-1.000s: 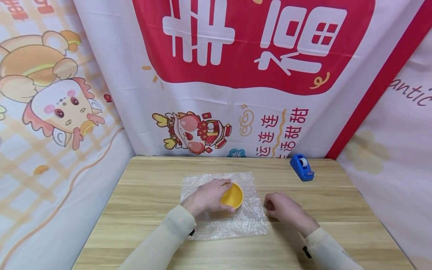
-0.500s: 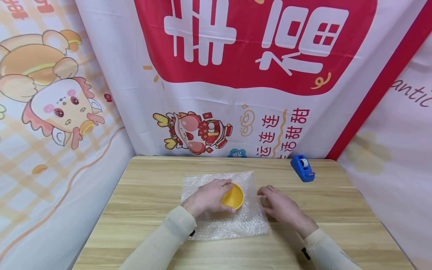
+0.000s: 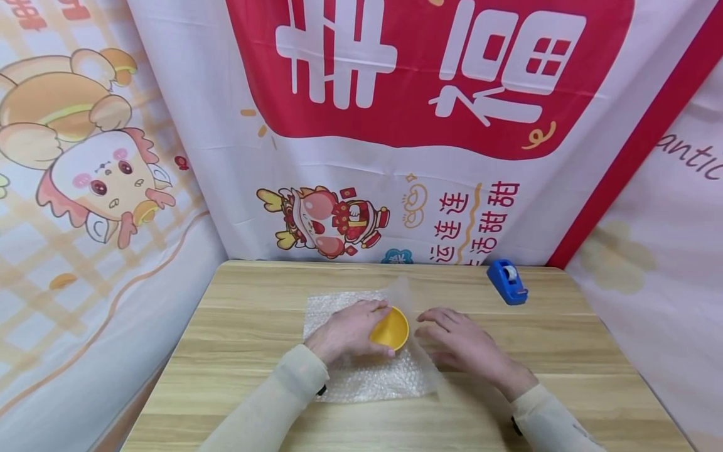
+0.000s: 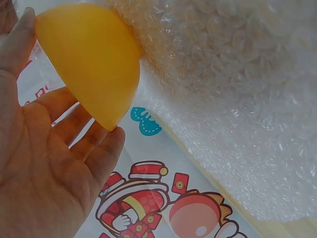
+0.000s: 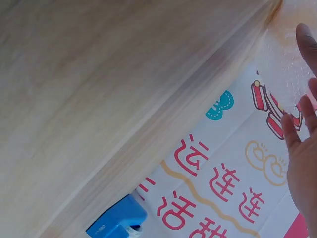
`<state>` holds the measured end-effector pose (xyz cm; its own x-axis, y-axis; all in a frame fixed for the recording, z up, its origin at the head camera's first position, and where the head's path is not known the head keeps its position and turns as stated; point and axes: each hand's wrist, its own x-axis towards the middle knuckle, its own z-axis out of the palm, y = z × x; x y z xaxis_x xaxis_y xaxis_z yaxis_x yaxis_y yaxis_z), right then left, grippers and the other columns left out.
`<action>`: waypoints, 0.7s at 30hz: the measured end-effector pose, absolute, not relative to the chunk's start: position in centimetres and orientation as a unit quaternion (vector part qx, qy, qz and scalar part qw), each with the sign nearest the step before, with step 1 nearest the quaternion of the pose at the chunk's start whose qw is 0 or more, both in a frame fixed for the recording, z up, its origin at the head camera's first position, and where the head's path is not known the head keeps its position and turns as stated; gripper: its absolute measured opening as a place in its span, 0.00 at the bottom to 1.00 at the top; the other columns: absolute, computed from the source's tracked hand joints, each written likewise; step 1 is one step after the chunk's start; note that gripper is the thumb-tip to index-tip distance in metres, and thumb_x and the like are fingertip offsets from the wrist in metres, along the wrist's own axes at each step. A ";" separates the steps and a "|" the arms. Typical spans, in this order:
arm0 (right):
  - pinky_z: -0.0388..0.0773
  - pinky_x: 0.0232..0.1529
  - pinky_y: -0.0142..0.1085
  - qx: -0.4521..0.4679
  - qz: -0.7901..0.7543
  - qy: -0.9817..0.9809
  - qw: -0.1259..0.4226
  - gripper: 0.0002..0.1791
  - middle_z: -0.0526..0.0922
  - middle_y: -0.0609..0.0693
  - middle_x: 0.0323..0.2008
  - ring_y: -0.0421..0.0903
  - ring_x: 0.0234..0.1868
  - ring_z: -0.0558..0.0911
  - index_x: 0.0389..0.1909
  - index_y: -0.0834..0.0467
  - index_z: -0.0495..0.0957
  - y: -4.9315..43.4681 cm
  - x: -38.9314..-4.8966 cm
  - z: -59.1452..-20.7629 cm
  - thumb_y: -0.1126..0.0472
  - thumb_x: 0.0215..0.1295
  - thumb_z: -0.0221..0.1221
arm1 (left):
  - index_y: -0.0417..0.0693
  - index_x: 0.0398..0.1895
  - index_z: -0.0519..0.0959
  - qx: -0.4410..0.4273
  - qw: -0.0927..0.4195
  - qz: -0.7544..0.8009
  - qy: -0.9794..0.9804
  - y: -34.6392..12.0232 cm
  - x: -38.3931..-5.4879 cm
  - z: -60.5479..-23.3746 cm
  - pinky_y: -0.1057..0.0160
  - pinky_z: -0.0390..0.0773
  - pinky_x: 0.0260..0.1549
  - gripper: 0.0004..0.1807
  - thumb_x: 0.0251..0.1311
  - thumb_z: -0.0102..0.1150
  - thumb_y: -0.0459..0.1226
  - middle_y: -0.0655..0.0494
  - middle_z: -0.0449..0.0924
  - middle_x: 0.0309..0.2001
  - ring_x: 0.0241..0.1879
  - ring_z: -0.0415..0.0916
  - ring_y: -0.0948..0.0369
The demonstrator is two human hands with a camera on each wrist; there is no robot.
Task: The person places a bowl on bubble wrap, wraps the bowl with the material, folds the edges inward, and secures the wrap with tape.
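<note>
A yellow bowl (image 3: 396, 329) sits on a sheet of bubble wrap (image 3: 367, 380) at the middle of the table. My left hand (image 3: 353, 328) spans the bowl and grips its rim, thumb on the near side and fingers on the far side. Seen from the left wrist, the bowl (image 4: 94, 54) shows its smooth round outside with the bubble wrap (image 4: 223, 89) right against it. The sheet's right part is lifted and folding toward the bowl. Behind that raised flap, my right hand (image 3: 460, 342) pushes with extended fingers; in the right wrist view the fingers (image 5: 291, 131) overlap the clear wrap.
A blue tape dispenser (image 3: 506, 282) stands at the back right of the wooden table (image 3: 243, 351). A printed cloth wall (image 3: 339, 160) rises right behind the table's far edge, with more printed cloth on both sides.
My right hand has moved left, its fingers straightening from a curl, and the right side of the bubble wrap has risen with it. My left hand and the bowl have stayed put.
</note>
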<state>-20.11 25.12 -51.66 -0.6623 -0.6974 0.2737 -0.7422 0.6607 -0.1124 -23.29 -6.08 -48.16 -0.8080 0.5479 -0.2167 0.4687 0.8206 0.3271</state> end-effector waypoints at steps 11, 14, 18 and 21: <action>0.87 0.79 0.59 0.460 0.080 -0.876 0.122 0.27 0.90 0.42 0.73 0.51 0.79 0.84 0.63 0.38 0.91 25.0 -19.9 -51.2 0.56 0.65 0.85 | 0.54 0.93 0.69 0.279 0.142 0.128 0.941 -6.1 -23.2 -48.1 0.45 0.69 0.93 0.55 0.71 0.76 0.67 0.56 0.67 0.93 0.92 0.67 0.50; 0.90 0.74 0.56 0.490 0.095 -0.855 0.142 0.17 0.96 0.41 0.62 0.49 0.71 0.90 0.54 0.42 0.94 24.7 -20.1 -51.3 0.57 0.66 0.84 | 0.55 0.93 0.69 0.276 0.144 0.126 0.942 -6.1 -23.2 -48.2 0.45 0.69 0.93 0.55 0.71 0.76 0.68 0.56 0.67 0.94 0.92 0.66 0.51; 0.92 0.70 0.52 0.497 0.122 -0.847 0.144 0.12 0.97 0.40 0.54 0.43 0.63 0.92 0.49 0.44 0.95 24.3 -20.2 -51.2 0.60 0.68 0.81 | 0.55 0.93 0.70 0.276 0.141 0.125 0.942 -6.1 -23.2 -48.1 0.45 0.69 0.93 0.55 0.70 0.76 0.67 0.56 0.68 0.93 0.92 0.67 0.50; 0.93 0.67 0.50 0.486 0.151 -0.850 0.137 0.12 0.96 0.39 0.52 0.41 0.59 0.93 0.48 0.44 0.94 24.1 -20.2 -51.0 0.63 0.69 0.80 | 0.54 0.93 0.70 0.278 0.139 0.126 0.942 -6.1 -23.2 -48.1 0.45 0.69 0.93 0.55 0.70 0.76 0.68 0.55 0.68 0.93 0.92 0.67 0.50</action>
<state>-20.22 24.09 -51.02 -0.4910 -0.7846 0.3786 -0.8669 0.4830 -0.1234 -23.19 -6.08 -48.11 -0.8065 0.5594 -0.1917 0.4896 0.8135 0.3139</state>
